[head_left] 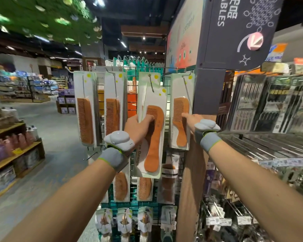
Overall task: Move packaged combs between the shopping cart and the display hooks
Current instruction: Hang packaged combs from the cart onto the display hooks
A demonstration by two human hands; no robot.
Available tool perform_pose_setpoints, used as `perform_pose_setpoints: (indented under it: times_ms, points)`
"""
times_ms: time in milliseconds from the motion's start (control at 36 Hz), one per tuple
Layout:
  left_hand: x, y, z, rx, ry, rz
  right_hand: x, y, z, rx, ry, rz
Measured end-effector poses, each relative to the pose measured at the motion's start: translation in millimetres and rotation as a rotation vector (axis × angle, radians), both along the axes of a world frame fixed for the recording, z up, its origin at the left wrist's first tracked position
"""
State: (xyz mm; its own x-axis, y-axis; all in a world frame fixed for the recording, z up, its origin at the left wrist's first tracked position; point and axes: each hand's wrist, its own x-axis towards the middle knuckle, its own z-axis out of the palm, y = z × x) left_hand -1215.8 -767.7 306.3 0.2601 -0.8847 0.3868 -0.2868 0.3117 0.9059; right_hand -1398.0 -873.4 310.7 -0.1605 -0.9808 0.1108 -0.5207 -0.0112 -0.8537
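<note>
Reaches up and forward with both bare forearms, a grey wristband (112, 158) on each wrist topped by a pale rounded pod (118, 139). Grips with the left hand (138, 126) a packaged comb (153, 145), fingers curled round the white card's left edge, one of them lying across the front over the comb's teeth. Holds that pack slightly tilted, handle end down, before the third column of the rack, its top overlapping another pack that hangs on a display hook (150, 79); cannot tell whether the held pack is itself threaded on that hook. Stretches the right hand (193, 120) toward the neighbouring comb pack (179, 95) on the last hook to the right, fingers nearly straight and holding nothing, index tip touching the pack's lower left by the comb's teeth. Just behind, a black wire grid panel (182, 161) carrying everything, with two more hanging stacks of straight combs (85, 109) to the left of the held one. Lower on the panel, a second row of comb packs (121, 186), partly hidden by the left wrist. To the right, a bare wire shelf (269, 144) jutting out. Overhead, a dark hanging sign (234, 32) with a pink arrow. Far left, a grey aisle floor (56, 128) and wooden shelves of bottles (16, 145), blurred.
</note>
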Motion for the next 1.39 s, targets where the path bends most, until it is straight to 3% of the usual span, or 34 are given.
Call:
perform_pose_setpoints:
  times_ms: [139,278,389,583,889,1389]
  points:
    - [5,9,-6,0.038,-0.003,-0.017,1,14,-8,-0.024,-0.263,0.008]
    - [7,21,-10,0.097,0.093,-0.054,6,47,-14,-0.072,-0.342,0.035]
    - [9,26,-13,0.121,0.129,-0.033,32,98,-16,-0.012,-0.427,0.234]
    - [13,39,-19,0.129,0.232,-0.052,65,131,-39,-0.017,-0.271,0.265]
    - [42,55,-17,0.136,0.173,0.029,50,135,-32,-0.086,-0.323,0.160]
    - [50,53,3,0.026,0.044,0.129,71,119,6,-0.218,-0.383,0.207]
